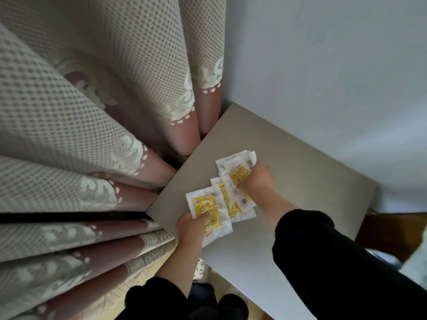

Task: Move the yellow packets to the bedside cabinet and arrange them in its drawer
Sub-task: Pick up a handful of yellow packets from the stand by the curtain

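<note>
Curtain (92,112): patterned folds hang along the left edge of the cabinet top (300,162).
Left hand (191,229): reaches forward from a black sleeve (157,296) at the top's front-left edge, back of the hand up. The thumb lies on top and the fingers curl under, pinching the near end of the nearest packet (205,210).
Nearest packet: flat by that edge, long axis pointing away from the person, far end tilted slightly left.
Yellow packets (231,204): an overlapping fan mid-top, trailing diagonally toward the far right.
Right hand (255,179): blurred, forearm angled in from the front-right, fingers bent down onto the far packet (239,174) — whether gripping or only pressing, I cannot tell.
</note>
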Demonstrator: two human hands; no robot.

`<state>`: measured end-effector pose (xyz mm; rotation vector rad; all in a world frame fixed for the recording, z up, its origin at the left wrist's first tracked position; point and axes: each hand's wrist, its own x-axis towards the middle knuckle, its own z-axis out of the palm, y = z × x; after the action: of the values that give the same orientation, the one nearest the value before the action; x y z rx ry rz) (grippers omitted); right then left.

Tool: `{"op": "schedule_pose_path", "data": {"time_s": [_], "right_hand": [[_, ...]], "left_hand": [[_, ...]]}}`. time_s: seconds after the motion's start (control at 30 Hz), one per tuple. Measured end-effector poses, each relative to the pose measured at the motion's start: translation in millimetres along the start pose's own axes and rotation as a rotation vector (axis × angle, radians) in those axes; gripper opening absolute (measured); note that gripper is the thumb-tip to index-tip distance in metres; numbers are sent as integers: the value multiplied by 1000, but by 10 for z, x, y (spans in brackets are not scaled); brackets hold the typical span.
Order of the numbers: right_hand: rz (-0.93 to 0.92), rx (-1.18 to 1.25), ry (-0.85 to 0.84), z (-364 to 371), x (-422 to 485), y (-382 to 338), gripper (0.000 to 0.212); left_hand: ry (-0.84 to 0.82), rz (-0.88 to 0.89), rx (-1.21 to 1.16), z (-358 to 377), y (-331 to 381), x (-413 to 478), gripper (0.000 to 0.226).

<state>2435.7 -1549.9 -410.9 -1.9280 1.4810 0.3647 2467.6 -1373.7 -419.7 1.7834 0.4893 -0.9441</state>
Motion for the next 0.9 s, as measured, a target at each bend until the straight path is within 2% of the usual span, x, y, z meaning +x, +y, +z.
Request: {"op": "schedule_pose_path", "data": {"time_s": [0.17,0.27,0.37,0.53,0.73,0.8,0.9], "right_hand": [[134,329,-52,-72,39,51,46],[158,314,-138,-157,47,96,33],[178,327,-177,-170,58,169,31],[105,406,-101,-150,26,254,24],[263,676,-158,-224,85,520,26],[295,775,-205,-290,56,668,25],[292,973,-374,-452,-19,905,19]], "left_hand": [[-18,21,28,-116,2,-9,17],[-50,33,42,-150,16,-9,14],[-72,22,29,-156,44,-17,15],[-109,6,27,-151,87,-20,14],[-129,32,37,-58,128,-47,13],[-141,34,41,-24,140,-64,13],[-149,23,45,38,148,-72,14]]}}
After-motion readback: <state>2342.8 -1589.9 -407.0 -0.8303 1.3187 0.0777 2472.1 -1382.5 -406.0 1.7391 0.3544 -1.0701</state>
